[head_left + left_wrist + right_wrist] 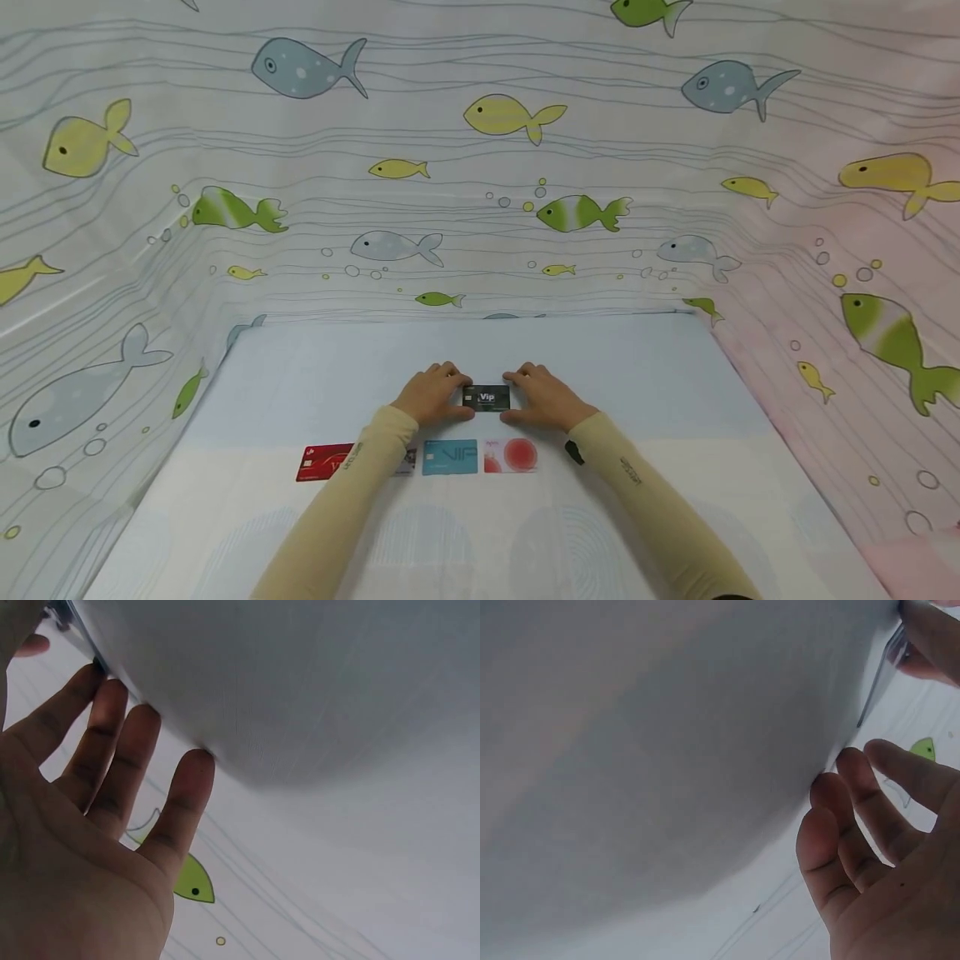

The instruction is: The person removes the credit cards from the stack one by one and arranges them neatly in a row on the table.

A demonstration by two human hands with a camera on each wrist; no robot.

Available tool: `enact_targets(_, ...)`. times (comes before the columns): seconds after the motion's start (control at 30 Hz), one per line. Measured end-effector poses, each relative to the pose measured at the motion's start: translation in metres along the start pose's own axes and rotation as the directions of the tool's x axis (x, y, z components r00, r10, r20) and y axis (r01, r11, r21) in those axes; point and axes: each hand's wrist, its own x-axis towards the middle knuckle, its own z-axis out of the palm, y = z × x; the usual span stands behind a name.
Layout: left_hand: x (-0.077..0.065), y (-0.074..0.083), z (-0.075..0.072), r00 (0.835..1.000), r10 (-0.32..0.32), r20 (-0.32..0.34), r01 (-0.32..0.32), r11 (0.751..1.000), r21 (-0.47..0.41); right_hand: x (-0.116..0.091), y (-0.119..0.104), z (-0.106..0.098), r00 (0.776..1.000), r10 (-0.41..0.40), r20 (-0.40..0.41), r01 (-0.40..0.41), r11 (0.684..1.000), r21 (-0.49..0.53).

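A small black card (486, 403) marked "Vip" lies on the white table between the two hands. My left hand (433, 395) holds its left end, the thumb at the lower corner and the index finger at the upper one. In the left wrist view, the index fingertip (96, 671) meets the card's edge. At the other end, my right hand (551, 400) has its thumb on the lower corner; its index finger is just beyond the upper edge. A narrow gap shows between that index fingertip (877, 748) and the card's edge (870, 697) in the right wrist view.
Nearer than the hands lies a row of cards: a red one (318, 463), one mostly under the left sleeve, a teal VIP card (450, 457) and a white card with a red circle (519, 455). A dark thing (573, 452) peeks out beside the right sleeve. Fish-patterned curtains (480, 200) surround the table.
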Motion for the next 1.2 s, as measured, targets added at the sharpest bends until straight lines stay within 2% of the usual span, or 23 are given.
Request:
enact_targets(0.23, 0.001, 0.0, 0.002, 1.0, -0.006, 0.009, 0.005, 0.999, 0.034, 0.006, -0.001, -0.001, 1.0, -0.021, -0.001, 0.021, 1.0, -0.016)
enact_targets(0.7, 0.001, 0.001, 0.002, 1.0, 0.012, -0.015, -0.011, 0.999, 0.031, 0.011, -0.005, -0.002, 0.997, -0.064, -0.041, 0.063, 0.997, -0.033)
enact_targets(1.2, 0.0, -0.001, 0.003, 0.997, 0.048, -0.056, -0.045, 0.998, 0.051, 0.012, -0.007, -0.002, 0.998, -0.055, -0.039, 0.053, 0.998, -0.037)
